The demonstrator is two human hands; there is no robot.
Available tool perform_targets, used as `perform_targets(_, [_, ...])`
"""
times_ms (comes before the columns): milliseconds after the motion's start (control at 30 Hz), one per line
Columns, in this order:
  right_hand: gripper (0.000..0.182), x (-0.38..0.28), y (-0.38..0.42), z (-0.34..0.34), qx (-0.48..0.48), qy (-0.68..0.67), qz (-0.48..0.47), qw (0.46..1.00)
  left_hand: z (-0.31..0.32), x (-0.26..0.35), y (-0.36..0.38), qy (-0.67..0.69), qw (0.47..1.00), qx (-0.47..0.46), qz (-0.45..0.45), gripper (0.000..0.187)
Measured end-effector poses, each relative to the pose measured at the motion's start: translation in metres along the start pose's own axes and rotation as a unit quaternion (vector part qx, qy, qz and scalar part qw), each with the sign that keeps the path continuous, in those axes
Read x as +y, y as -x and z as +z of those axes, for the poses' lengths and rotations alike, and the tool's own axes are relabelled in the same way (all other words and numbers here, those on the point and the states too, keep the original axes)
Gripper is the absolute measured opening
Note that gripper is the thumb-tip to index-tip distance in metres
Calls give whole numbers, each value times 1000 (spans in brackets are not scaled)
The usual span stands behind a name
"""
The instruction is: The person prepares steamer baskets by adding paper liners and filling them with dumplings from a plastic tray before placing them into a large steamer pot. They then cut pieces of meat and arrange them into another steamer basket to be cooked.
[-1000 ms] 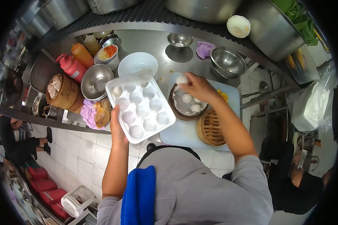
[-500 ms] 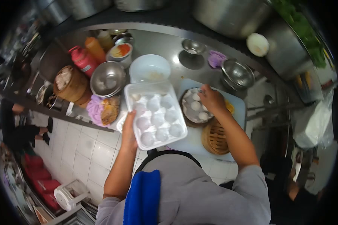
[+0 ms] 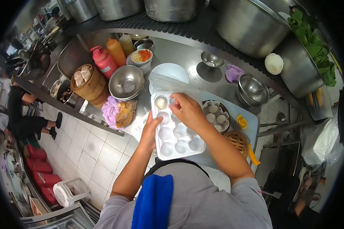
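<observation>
My left hand (image 3: 151, 131) grips the left side of a white plastic tray (image 3: 165, 153) with round hollows, its clear lid (image 3: 181, 87) folded back. A pale round bun (image 3: 161, 102) sits in the top-left hollow; the lower hollows hold nothing. My right hand (image 3: 189, 110) is over the top row, its fingers pinched down into the hollow beside that bun. What they hold is hidden. Behind my right wrist, a round bamboo steamer (image 3: 226, 129) holds several pale buns (image 3: 213, 108).
A slatted bamboo lid (image 3: 237, 142) and an orange-handled tool (image 3: 253, 155) lie on the white cutting board (image 3: 250, 118). Metal bowls (image 3: 127, 82), a colander (image 3: 253, 89), squeeze bottles (image 3: 116, 52) and a stacked steamer (image 3: 88, 84) stand around. Big pots (image 3: 252, 26) line the shelf above.
My right hand has moved left from the bamboo steamer to the top of the tray. The tray has turned slightly in my left hand, and the camera view has shifted.
</observation>
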State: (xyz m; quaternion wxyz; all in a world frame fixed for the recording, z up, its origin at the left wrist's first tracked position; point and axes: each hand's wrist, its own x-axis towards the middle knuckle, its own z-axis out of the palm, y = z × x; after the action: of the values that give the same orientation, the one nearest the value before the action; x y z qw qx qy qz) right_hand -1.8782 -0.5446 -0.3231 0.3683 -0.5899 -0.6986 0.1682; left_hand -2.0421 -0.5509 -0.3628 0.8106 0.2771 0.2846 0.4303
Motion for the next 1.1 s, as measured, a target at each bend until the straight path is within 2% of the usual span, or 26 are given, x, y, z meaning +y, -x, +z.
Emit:
perform_targets(67, [37, 1, 1, 7, -8, -7, -62, 998, 0, -3, 0, 40, 999, -14, -11, 61])
perform_targets(167, [38, -2, 0, 22, 66, 46, -104, 991, -5, -3, -2, 19, 999, -37, 6, 59])
perform_targets(267, [40, -13, 2, 31, 67, 40, -44, 996, 0, 3, -2, 21, 999, -32, 12, 57])
perform_targets(367, [43, -10, 2, 38, 69, 2, -42, 997, -12, 5, -5, -8, 999, -34, 24, 54])
perform_targets(567, [41, -15, 5, 32, 145, 10, -71, 987, 5, 18, -2, -87, 995, -21, 45, 47])
perform_targets(667, [40, -13, 1, 27, 176, 9, -137, 975, 18, 25, 0, -91, 994, -8, 61, 45])
perform_targets(767, [40, -8, -5, 19, 151, -11, -116, 982, 18, 23, -1, -70, 996, 10, 47, 44])
perform_targets(833, [40, -4, -2, -3, 104, -89, -34, 990, 11, 18, -5, -33, 998, 53, 27, 42])
perform_targets(867, [40, 0, 1, -18, 79, -127, 8, 989, -10, 15, -11, 10, 997, 70, -17, 42])
perform_targets(933, [41, 20, 9, -57, 57, -99, 53, 992, -2, 34, 0, 80, 991, 84, -73, 46])
perform_targets(1000, [41, 49, 22, -82, 33, 40, 91, 995, -7, 39, 6, 96, 990, 96, -43, 49])
perform_targets(1100, [41, 78, 46, -78, -30, 233, 58, 970, -20, 41, 12, 124, 988, 94, -17, 53])
